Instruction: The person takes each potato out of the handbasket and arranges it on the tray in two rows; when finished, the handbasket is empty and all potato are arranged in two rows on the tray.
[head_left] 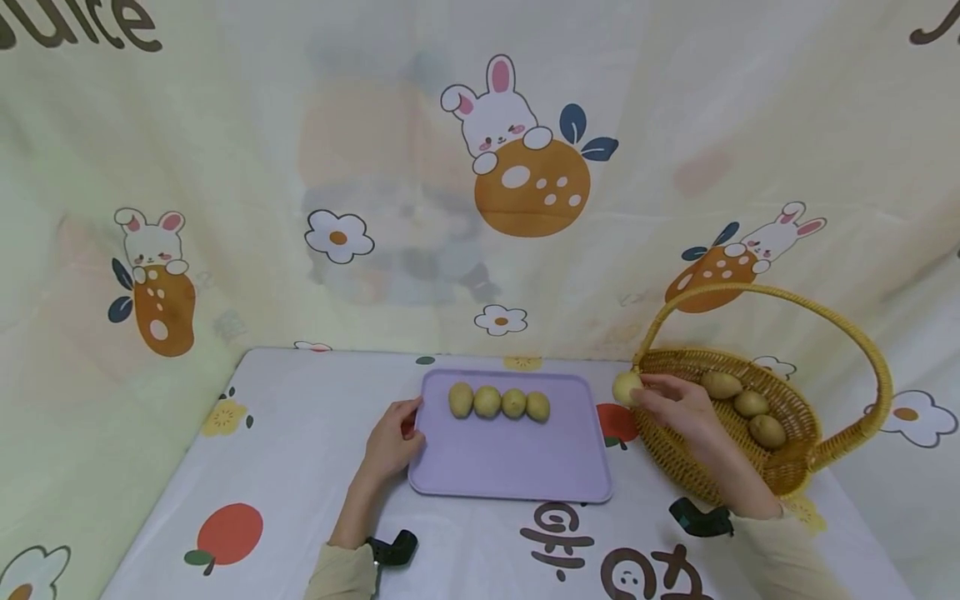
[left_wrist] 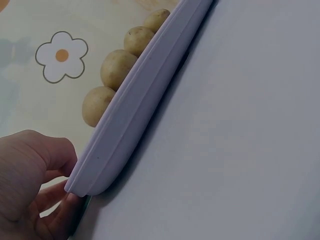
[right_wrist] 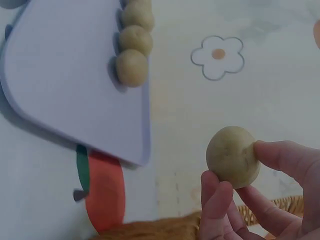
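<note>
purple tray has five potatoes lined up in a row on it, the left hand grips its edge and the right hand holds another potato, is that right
Not quite: the head view shows four potatoes lined up in a row on the purple tray, not five. The left hand does grip its edge, and the right hand holds another potato.

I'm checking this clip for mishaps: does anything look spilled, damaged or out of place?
Nothing stands out: four potatoes sit in a row on the tray, others lie in the basket, and the right hand holds one.
</note>
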